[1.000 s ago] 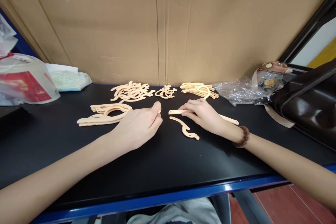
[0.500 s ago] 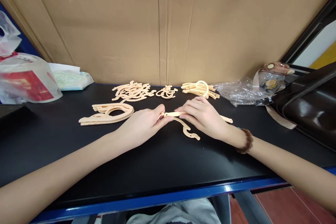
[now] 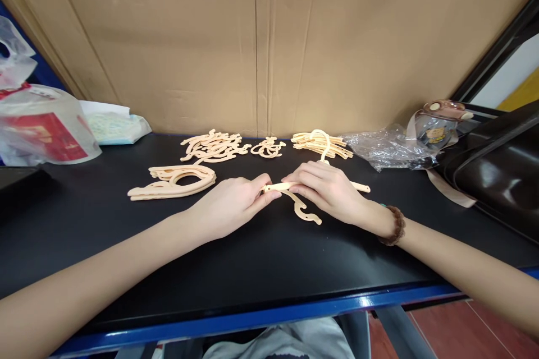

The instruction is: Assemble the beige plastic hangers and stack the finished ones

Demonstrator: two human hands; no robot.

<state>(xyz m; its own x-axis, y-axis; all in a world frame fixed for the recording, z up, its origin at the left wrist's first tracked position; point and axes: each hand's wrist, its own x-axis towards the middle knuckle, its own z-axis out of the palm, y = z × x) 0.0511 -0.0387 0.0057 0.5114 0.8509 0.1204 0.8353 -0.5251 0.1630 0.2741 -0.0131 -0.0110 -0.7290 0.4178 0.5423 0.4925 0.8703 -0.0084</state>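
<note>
Over black tabletop [image 3: 295, 269], between left hand [image 3: 233, 202] and right hand [image 3: 326, 186]: smooth, slim cream bar [image 3: 279, 186].
Bar axis: left to right, holed end pointing left.
Right grip: grasping bar's middle.
Left grip: pinching cream piece [image 3: 264, 187], mostly hidden, at holed end.
Hook [image 3: 328, 146]: curved, upright behind right hand.

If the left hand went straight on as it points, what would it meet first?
Likely the pale bar in the right hand; its end appears to touch the left hand, though depth is unclear.
</note>
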